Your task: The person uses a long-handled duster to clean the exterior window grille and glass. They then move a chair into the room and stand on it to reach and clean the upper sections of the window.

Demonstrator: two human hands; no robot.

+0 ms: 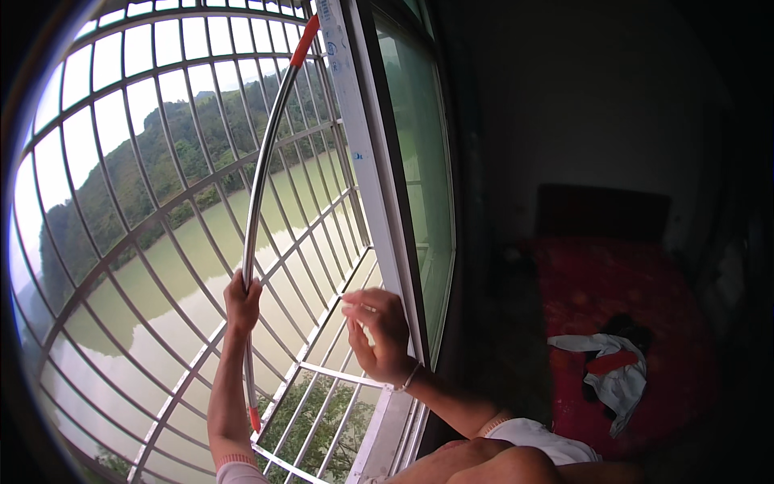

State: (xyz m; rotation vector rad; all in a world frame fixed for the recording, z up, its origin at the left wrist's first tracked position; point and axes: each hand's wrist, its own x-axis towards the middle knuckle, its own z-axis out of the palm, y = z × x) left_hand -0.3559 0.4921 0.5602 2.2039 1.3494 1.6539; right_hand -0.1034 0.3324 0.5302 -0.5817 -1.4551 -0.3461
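My left hand (pixel 242 302) grips a shiny metal rod (pixel 261 175) below its middle, inside a barred window cage. The rod stands nearly upright, bent-looking in this view, with a red cap on its upper end and another on its lower end. The upper cap reaches close to the window frame (pixel 363 151); whether it touches cannot be told. My right hand (pixel 376 330) is raised beside the frame, fingers curled and apart, holding nothing. A bracelet circles that wrist.
Metal bars of the window cage (pixel 158 215) curve around the left, with a floor grille (pixel 341 375) below. A green-tinted sliding glass pane (pixel 417 163) stands right of the frame. In the dark room, a bed with a red cover (pixel 580 272) holds pale clothing (pixel 623 378).
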